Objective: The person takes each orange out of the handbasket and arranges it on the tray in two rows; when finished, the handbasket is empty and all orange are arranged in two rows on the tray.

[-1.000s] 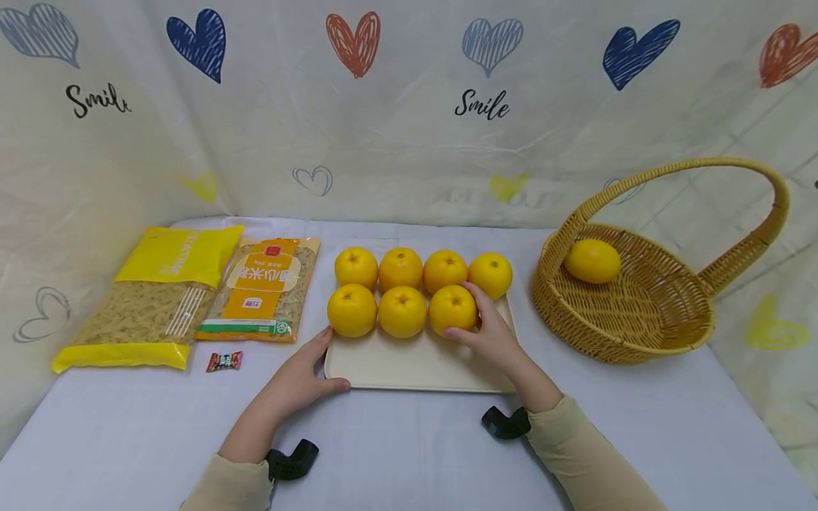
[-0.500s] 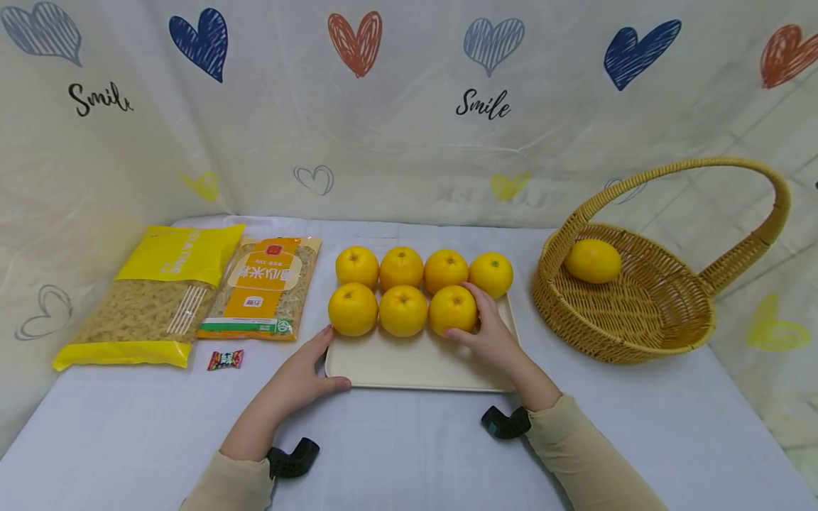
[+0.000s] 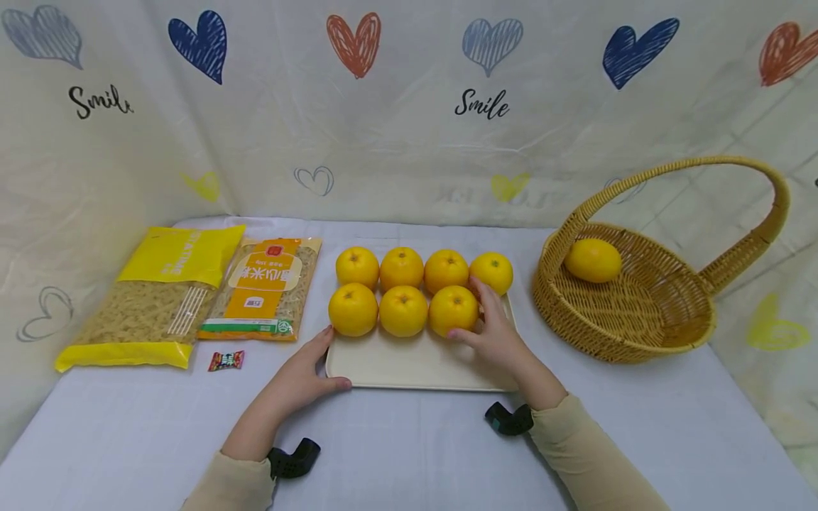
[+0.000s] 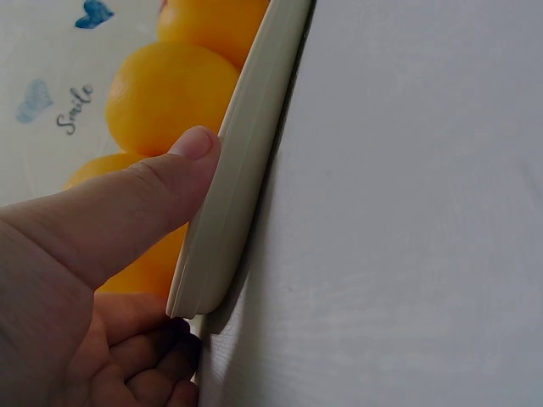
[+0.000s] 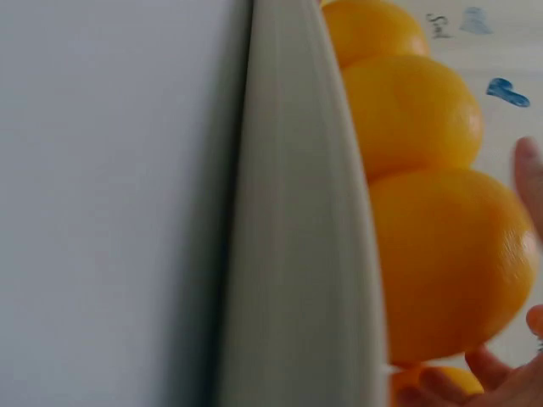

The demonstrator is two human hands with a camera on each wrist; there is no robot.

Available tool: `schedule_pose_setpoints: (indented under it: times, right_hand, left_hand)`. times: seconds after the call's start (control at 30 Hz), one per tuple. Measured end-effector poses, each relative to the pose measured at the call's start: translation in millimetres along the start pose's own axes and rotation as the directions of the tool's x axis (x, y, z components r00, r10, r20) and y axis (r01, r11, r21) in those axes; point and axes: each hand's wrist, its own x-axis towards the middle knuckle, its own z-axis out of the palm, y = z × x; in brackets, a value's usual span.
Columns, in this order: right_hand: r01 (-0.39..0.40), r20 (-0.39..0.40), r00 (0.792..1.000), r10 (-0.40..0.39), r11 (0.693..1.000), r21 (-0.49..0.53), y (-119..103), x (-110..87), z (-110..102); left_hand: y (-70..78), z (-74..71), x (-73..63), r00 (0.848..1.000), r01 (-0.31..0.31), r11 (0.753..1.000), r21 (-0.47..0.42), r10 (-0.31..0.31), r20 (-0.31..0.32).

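Note:
Several oranges stand in two rows on a cream tray [image 3: 409, 365] in the head view. My right hand [image 3: 495, 333] is around the right side of the front row's right-hand orange [image 3: 453, 311]. Its fingers are spread loosely, and the right wrist view shows the thumb [image 5: 529, 174] apart from that orange. My left hand [image 3: 300, 376] holds the tray's near left corner, the thumb [image 4: 191, 157] on the front rim and the other fingers bent at the left side. Behind the right fingertips sits the last orange [image 3: 491, 272] of the back row.
A wicker basket [image 3: 629, 341] with a tall handle stands at the right, one orange [image 3: 593, 260] inside. Left of the tray lie a large yellow bag [image 3: 153, 298], a smaller orange-labelled bag [image 3: 260, 287] and a small wrapped candy [image 3: 226, 360]. A printed cloth hangs behind.
My right hand has shifted slightly right, and its fingers have loosened from the front right orange. The left hand, tray and oranges stay where they were.

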Motion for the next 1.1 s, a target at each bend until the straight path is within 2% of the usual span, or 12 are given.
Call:
schedule_pose_setpoints:
  times: [0.13,0.27,0.33,0.43,0.53,0.63,0.73,0.8,0.9,1.1]
  right_hand:
    - [0.086,-0.07,0.994,-0.088,0.996,-0.036,-11.8,-5.2,-21.4]
    - [0.133,-0.201,0.968,-0.151,0.986,-0.101,-17.1,-13.4,-58.0]
    - [0.117,-0.275,0.95,-0.149,0.985,-0.128,-14.3,-18.9,-78.8]
    - [0.048,-0.37,0.923,-0.104,0.986,-0.157,-3.3,-27.5,-108.4]
    - [-0.04,-0.42,0.906,-0.042,0.982,-0.185,9.8,-34.4,-133.4]
    - [-0.111,-0.383,0.924,0.018,0.968,-0.223,22.6,-36.9,-154.3]
    - [-0.158,-0.266,0.961,0.077,0.941,-0.299,34.4,-34.4,-170.0]
    - [-0.168,-0.189,0.976,0.105,0.918,-0.358,42.0,-30.9,-176.9]
    - [-0.171,-0.106,0.985,0.138,0.886,-0.432,53.0,-24.1,-182.6]
    - [-0.144,-0.035,0.988,0.148,0.844,-0.517,72.3,-17.3,-185.1]
  left_hand:
    - [0.3,0.1,-0.3,1.0,0.005,1.0,0.0,-0.005,-0.001]
    - [0.5,0.0,-0.3,1.0,-0.002,1.0,0.002,0.002,-0.006]
    - [1.1,-0.3,-0.6,1.0,-0.005,1.0,0.004,0.005,-0.008]
    - [2.0,-0.6,-1.0,1.0,-0.007,1.0,0.009,0.007,-0.008]
    - [2.7,-1.0,-1.3,1.0,-0.007,1.0,0.009,0.007,-0.008]
    - [2.1,-1.0,-1.3,1.0,-0.005,1.0,0.005,0.005,-0.009]
    - [1.0,-0.6,-1.4,1.0,-0.004,1.0,0.004,0.004,-0.007]
    - [0.4,-0.2,-1.4,1.0,-0.001,1.0,0.004,0.001,-0.003]
    - [-0.4,0.6,-1.5,1.0,0.005,1.0,0.003,-0.005,0.0]
    - [-1.6,4.0,-0.8,1.0,-0.008,1.0,0.001,0.008,-0.004]
